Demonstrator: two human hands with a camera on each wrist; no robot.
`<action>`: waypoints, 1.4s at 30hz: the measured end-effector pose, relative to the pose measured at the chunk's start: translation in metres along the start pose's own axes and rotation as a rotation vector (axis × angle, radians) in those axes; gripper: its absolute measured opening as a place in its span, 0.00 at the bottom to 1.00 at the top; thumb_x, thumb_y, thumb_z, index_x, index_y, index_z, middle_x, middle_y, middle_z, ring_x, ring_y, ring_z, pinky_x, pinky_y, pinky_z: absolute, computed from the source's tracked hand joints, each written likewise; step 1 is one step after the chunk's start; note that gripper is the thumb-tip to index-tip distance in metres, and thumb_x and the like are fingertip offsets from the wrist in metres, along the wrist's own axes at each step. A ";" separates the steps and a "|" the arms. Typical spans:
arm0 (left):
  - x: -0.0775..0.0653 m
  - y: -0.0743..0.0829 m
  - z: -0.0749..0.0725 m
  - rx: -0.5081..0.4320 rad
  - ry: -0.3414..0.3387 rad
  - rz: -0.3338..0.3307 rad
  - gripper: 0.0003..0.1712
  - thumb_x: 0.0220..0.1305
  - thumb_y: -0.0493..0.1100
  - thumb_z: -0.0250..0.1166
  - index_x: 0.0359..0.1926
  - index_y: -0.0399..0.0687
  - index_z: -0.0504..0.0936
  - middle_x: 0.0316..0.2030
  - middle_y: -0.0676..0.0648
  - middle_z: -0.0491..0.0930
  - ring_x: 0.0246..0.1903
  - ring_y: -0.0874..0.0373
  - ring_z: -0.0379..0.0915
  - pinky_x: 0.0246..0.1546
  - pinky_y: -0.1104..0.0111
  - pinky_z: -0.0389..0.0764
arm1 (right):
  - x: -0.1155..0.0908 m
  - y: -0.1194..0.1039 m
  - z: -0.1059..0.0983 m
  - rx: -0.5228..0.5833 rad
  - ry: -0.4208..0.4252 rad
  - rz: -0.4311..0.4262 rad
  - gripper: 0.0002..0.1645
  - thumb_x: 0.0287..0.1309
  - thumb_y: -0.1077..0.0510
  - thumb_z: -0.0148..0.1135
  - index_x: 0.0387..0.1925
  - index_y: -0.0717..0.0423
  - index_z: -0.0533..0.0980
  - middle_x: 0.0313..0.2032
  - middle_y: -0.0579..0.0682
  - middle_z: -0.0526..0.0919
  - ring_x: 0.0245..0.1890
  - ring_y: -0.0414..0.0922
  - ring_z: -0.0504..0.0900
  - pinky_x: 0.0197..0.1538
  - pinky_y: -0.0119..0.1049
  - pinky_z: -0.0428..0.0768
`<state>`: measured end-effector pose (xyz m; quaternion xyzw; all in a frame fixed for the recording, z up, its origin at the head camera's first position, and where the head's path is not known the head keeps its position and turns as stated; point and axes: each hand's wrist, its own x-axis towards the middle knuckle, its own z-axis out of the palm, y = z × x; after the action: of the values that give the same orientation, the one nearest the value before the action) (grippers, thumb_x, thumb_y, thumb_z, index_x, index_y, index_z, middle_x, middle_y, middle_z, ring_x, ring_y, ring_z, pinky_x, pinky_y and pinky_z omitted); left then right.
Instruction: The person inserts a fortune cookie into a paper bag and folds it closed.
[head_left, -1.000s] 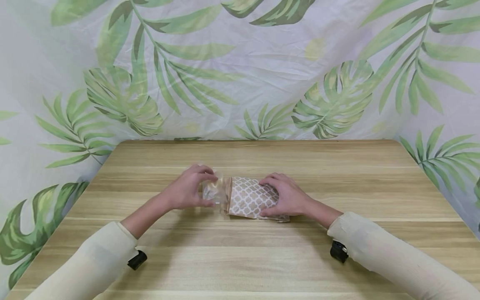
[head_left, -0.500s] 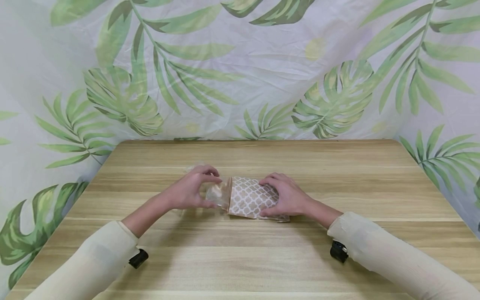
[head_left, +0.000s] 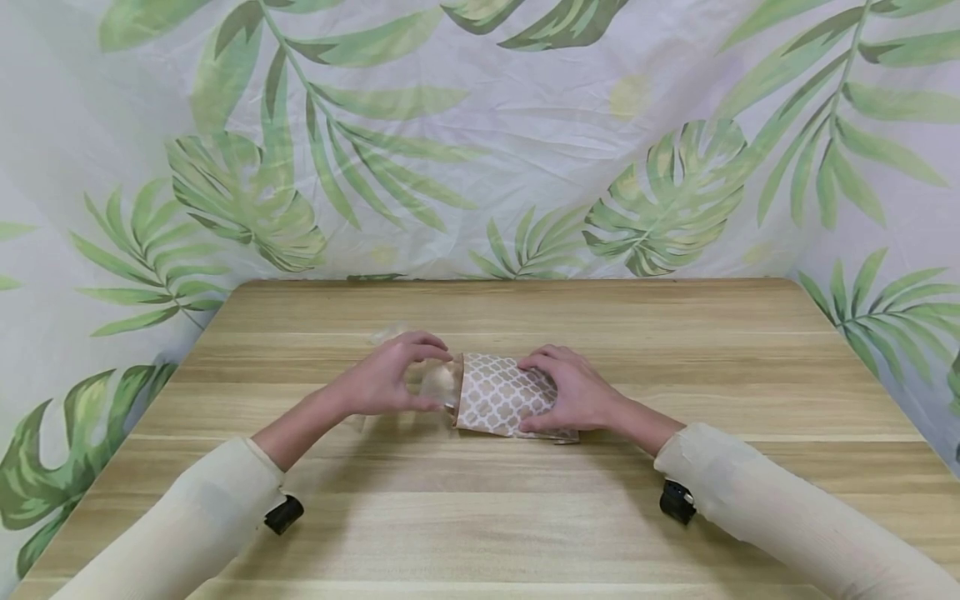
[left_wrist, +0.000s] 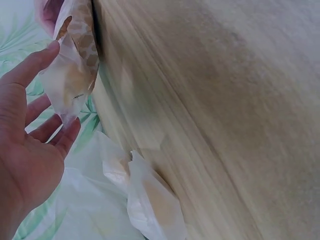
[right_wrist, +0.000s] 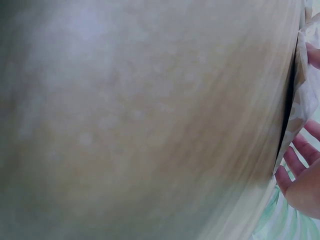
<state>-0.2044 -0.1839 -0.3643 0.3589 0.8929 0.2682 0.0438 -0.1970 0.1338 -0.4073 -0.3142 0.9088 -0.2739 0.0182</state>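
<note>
A tan paper bag (head_left: 491, 396) with a white lattice print lies on its side on the table, its mouth facing left. My right hand (head_left: 581, 393) grips the bag's right part, thumb on the near edge and fingers on the far edge. At the mouth, my left hand (head_left: 384, 380) holds a small translucent packet (head_left: 438, 386) between thumb and fingers. The packet's right end is hidden inside the bag. In the left wrist view this packet (left_wrist: 70, 82) shows something beige inside and a little dark print.
Other translucent packets lie by my left hand, one packet (head_left: 388, 333) partly hidden behind it. Two such packets (left_wrist: 157, 205) show in the left wrist view. The wooden table (head_left: 480, 525) ends at a leaf-print cloth (head_left: 525, 150).
My left hand has moved slightly right with the packet, which now reaches further into the bag's mouth. The right hand and the bag have stayed in place.
</note>
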 end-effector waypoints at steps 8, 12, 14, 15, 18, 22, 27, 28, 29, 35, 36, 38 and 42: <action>0.001 0.000 -0.006 -0.027 -0.012 0.012 0.34 0.51 0.44 0.82 0.58 0.36 0.84 0.59 0.37 0.79 0.62 0.39 0.72 0.61 0.44 0.75 | 0.001 0.002 0.001 -0.008 0.003 -0.008 0.51 0.40 0.38 0.83 0.64 0.57 0.77 0.61 0.56 0.78 0.64 0.57 0.74 0.68 0.61 0.69; 0.001 -0.001 -0.008 -0.040 0.001 0.023 0.34 0.50 0.44 0.83 0.58 0.35 0.84 0.59 0.37 0.79 0.61 0.38 0.73 0.61 0.44 0.75 | 0.002 0.002 0.001 -0.004 -0.001 -0.004 0.51 0.40 0.39 0.83 0.64 0.57 0.76 0.61 0.56 0.78 0.64 0.57 0.73 0.69 0.61 0.68; 0.002 -0.001 -0.007 -0.040 0.001 0.030 0.34 0.50 0.44 0.83 0.58 0.35 0.84 0.59 0.37 0.79 0.61 0.38 0.73 0.61 0.44 0.74 | 0.001 0.001 0.000 0.002 -0.003 0.001 0.51 0.40 0.39 0.83 0.64 0.57 0.76 0.62 0.56 0.78 0.65 0.58 0.73 0.69 0.61 0.67; 0.002 -0.001 -0.006 -0.042 -0.003 0.030 0.34 0.51 0.44 0.83 0.58 0.35 0.84 0.59 0.37 0.79 0.62 0.38 0.72 0.62 0.44 0.74 | 0.001 0.002 0.000 0.001 -0.004 0.003 0.51 0.40 0.39 0.83 0.64 0.57 0.76 0.62 0.56 0.78 0.65 0.58 0.73 0.69 0.61 0.67; 0.003 -0.001 -0.003 -0.028 -0.018 0.025 0.34 0.51 0.44 0.82 0.57 0.35 0.84 0.59 0.37 0.78 0.62 0.39 0.71 0.63 0.44 0.73 | 0.001 0.003 0.001 0.000 -0.006 0.003 0.51 0.41 0.39 0.83 0.64 0.57 0.76 0.62 0.56 0.78 0.65 0.58 0.73 0.69 0.61 0.67; 0.003 0.000 0.001 0.022 -0.029 0.024 0.33 0.50 0.43 0.82 0.57 0.34 0.84 0.59 0.37 0.79 0.63 0.38 0.71 0.64 0.44 0.72 | 0.001 0.002 0.001 -0.002 -0.003 -0.001 0.51 0.41 0.38 0.83 0.64 0.57 0.76 0.61 0.56 0.78 0.64 0.57 0.73 0.69 0.61 0.68; 0.003 0.000 -0.001 0.086 -0.040 0.010 0.34 0.50 0.43 0.82 0.56 0.32 0.84 0.58 0.36 0.79 0.63 0.37 0.71 0.65 0.45 0.72 | 0.001 0.003 0.002 -0.003 -0.001 -0.001 0.51 0.40 0.39 0.83 0.64 0.57 0.77 0.61 0.56 0.78 0.64 0.57 0.73 0.68 0.61 0.68; 0.002 0.000 -0.002 0.092 -0.042 0.002 0.33 0.50 0.43 0.82 0.56 0.32 0.84 0.58 0.36 0.79 0.63 0.37 0.71 0.65 0.45 0.72 | 0.001 0.003 0.002 -0.002 -0.002 0.000 0.50 0.41 0.39 0.83 0.64 0.57 0.77 0.61 0.56 0.78 0.64 0.57 0.73 0.68 0.61 0.68; 0.002 0.000 -0.003 0.095 -0.041 -0.006 0.34 0.50 0.44 0.82 0.56 0.32 0.84 0.59 0.36 0.79 0.63 0.37 0.70 0.65 0.45 0.72 | 0.001 0.003 0.002 -0.001 -0.003 0.001 0.50 0.41 0.39 0.83 0.64 0.57 0.77 0.61 0.56 0.78 0.64 0.57 0.73 0.68 0.61 0.68; 0.001 0.001 -0.005 0.079 -0.036 0.001 0.34 0.51 0.44 0.82 0.57 0.33 0.84 0.59 0.36 0.78 0.63 0.37 0.71 0.64 0.44 0.73 | 0.001 0.002 0.001 0.009 -0.009 0.007 0.50 0.42 0.40 0.83 0.64 0.57 0.77 0.61 0.56 0.78 0.65 0.57 0.73 0.68 0.60 0.68; 0.001 0.002 -0.004 0.070 -0.036 0.004 0.34 0.51 0.44 0.82 0.57 0.34 0.83 0.60 0.36 0.78 0.63 0.37 0.71 0.64 0.44 0.73 | 0.001 0.002 0.001 0.008 -0.009 0.007 0.50 0.42 0.40 0.83 0.64 0.57 0.77 0.61 0.56 0.78 0.64 0.56 0.73 0.68 0.60 0.68; 0.003 0.003 -0.003 0.056 -0.038 0.007 0.34 0.52 0.44 0.82 0.58 0.34 0.83 0.60 0.36 0.78 0.64 0.37 0.70 0.64 0.44 0.73 | 0.001 0.001 0.000 0.006 -0.008 0.006 0.50 0.41 0.39 0.83 0.64 0.57 0.77 0.61 0.56 0.78 0.64 0.56 0.73 0.68 0.60 0.68; 0.004 0.003 -0.002 0.043 -0.031 0.005 0.34 0.52 0.44 0.82 0.58 0.34 0.83 0.60 0.36 0.78 0.63 0.37 0.71 0.64 0.45 0.73 | 0.001 0.001 0.000 0.003 -0.006 0.007 0.51 0.40 0.39 0.84 0.64 0.57 0.77 0.61 0.56 0.78 0.64 0.56 0.73 0.68 0.60 0.68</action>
<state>-0.2062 -0.1800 -0.3601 0.3661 0.8968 0.2436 0.0491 -0.1983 0.1339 -0.4078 -0.3116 0.9095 -0.2743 0.0221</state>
